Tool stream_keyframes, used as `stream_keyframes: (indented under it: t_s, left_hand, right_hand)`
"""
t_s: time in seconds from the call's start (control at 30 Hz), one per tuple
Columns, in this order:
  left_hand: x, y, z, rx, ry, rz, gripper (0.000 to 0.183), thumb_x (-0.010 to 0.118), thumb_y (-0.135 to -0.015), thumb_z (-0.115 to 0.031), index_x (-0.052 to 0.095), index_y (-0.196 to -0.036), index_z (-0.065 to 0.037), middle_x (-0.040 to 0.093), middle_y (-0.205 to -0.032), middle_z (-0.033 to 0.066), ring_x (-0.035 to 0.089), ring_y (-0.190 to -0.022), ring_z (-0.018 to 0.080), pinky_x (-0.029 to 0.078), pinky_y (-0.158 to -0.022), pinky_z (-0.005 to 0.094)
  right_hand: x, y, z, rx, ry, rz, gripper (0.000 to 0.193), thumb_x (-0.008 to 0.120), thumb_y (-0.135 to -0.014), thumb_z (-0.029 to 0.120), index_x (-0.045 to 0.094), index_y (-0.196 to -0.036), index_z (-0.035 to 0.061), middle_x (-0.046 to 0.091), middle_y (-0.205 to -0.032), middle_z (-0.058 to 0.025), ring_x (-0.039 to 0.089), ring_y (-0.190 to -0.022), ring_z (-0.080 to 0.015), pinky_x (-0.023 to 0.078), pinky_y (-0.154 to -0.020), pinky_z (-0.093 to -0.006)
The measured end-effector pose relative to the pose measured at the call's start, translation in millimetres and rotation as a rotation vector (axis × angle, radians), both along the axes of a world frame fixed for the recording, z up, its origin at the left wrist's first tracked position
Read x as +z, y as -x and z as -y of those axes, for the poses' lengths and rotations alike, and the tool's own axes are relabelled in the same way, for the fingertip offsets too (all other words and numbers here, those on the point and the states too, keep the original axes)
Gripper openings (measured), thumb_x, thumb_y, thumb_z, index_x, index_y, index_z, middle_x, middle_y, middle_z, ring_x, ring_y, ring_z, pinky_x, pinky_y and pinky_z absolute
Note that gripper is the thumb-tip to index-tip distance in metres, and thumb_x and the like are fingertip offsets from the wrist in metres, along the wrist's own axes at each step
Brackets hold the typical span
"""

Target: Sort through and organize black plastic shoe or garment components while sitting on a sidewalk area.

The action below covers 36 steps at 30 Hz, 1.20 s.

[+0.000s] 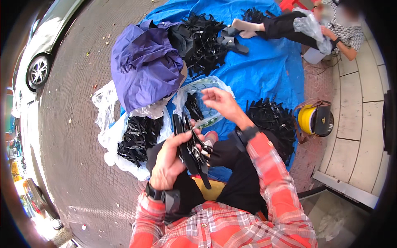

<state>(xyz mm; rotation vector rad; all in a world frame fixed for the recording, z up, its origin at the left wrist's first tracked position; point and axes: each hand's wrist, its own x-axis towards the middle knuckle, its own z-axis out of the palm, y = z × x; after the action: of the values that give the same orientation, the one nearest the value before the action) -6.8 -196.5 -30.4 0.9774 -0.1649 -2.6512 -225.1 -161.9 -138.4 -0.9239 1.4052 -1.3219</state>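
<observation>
My left hand point(167, 160) is wrapped round a bundle of black straps point(191, 153) with shiny metal buckles, held above my lap. My right hand point(223, 104) is raised to the far right of the bundle, its fingers apart and somewhat curled, with nothing visible in them. Beneath and beyond it lies an open clear plastic bag point(218, 84) with green print, holding more black straps point(192, 106). To the left, a white plastic bag point(111, 142) contains a heap of similar black straps point(140, 138). Another strap pile point(271, 120) lies right of my right forearm.
A blue tarp point(264, 78) covers the ground. Purple cloth point(142, 66) is bunched at the far left, beside a large black strap pile point(204, 45). At the far right sits another person point(289, 29) holding a plastic bag. A yellow-and-black round object point(311, 119) stands by the tiled step point(351, 111).
</observation>
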Motion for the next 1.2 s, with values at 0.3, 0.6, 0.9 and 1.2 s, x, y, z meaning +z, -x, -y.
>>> stream_keyframes:
  t_s: [0.3, 0.6, 0.9, 1.2]
  left_hand:
    - [13, -12, -76, -0.183, -0.193, -0.121, 0.023, 0.059, -0.085, -0.005, 0.055, -0.107, 0.001, 0.062, -0.088, 0.0132, 0.064, -0.071, 0.0199, 0.056, -0.061, 0.0287]
    - [31, -34, -138, -0.331, 0.085, -0.032, 0.011, 0.059, -0.085, -0.003, 0.059, -0.096, 0.0, 0.063, -0.087, 0.0083, 0.065, -0.074, 0.0178, 0.057, -0.063, 0.0288]
    - [40, -48, -162, -0.33, -0.227, -0.152, 0.027, 0.053, -0.089, -0.007, 0.052, -0.114, 0.001, 0.06, -0.104, 0.0152, 0.059, -0.104, 0.0309, 0.047, -0.092, 0.052]
    - [13, -51, -163, -0.349, -0.246, -0.243, 0.029, 0.051, -0.088, -0.005, 0.047, -0.116, 0.002, 0.057, -0.113, 0.0172, 0.06, -0.101, 0.0303, 0.051, -0.089, 0.0447]
  right_hand:
    - [150, -88, -169, 0.096, 0.442, -0.631, 0.052, 0.059, -0.071, -0.013, 0.061, -0.117, 0.0118, 0.05, -0.099, -0.0077, 0.055, -0.088, -0.0194, 0.05, -0.075, -0.0286]
    - [200, -111, -227, 0.348, 0.495, -1.122, 0.022, 0.058, -0.071, 0.003, 0.062, -0.093, 0.0055, 0.054, -0.114, -0.008, 0.054, -0.096, -0.0254, 0.046, -0.085, -0.0349]
    - [185, -105, -282, -0.198, 0.474, 0.06, 0.024, 0.049, -0.081, -0.013, 0.048, -0.1, 0.0015, 0.053, -0.097, -0.0107, 0.058, -0.089, -0.0173, 0.048, -0.076, -0.0274]
    - [167, -133, -278, 0.262, 0.407, -0.739, 0.054, 0.066, -0.053, -0.014, 0.069, -0.101, 0.0101, 0.047, -0.096, -0.0063, 0.06, -0.073, -0.0198, 0.052, -0.064, -0.0286]
